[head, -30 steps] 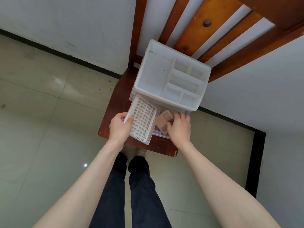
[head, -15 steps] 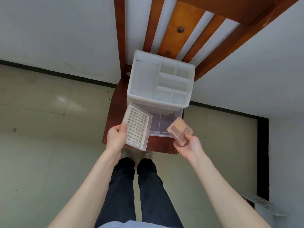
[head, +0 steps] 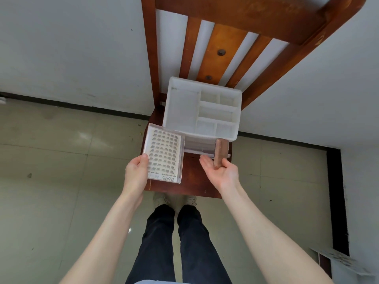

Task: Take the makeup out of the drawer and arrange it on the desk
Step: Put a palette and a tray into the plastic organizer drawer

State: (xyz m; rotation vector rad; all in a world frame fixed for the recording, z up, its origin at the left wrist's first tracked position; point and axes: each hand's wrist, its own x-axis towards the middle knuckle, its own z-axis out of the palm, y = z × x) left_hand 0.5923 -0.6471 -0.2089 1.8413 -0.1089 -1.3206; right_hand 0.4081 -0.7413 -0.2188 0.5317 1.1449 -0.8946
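Note:
A white plastic organiser (head: pixel 182 111) with several top compartments stands on a wooden chair seat (head: pixel 192 181). Its clear drawer (head: pixel 202 150) is pulled out at the front. My left hand (head: pixel 136 173) grips a clear flat case of false lashes (head: pixel 165 155) by its lower left edge, held above the seat. My right hand (head: pixel 220 172) is palm up and holds a small pink-brown compact (head: pixel 220 152), which stands on edge between thumb and fingers in front of the drawer.
The chair's slatted back (head: pixel 221 52) rises against a white wall. Pale floor tiles (head: pixel 51 181) surround the chair. My legs and shoes (head: pixel 175 199) are just below the seat's front edge. Some papers (head: pixel 338 261) lie at the lower right.
My right hand lifted the compact out of the drawer, drew it back and turned it on edge. My left hand raised the lash case clear of the organiser and levelled it.

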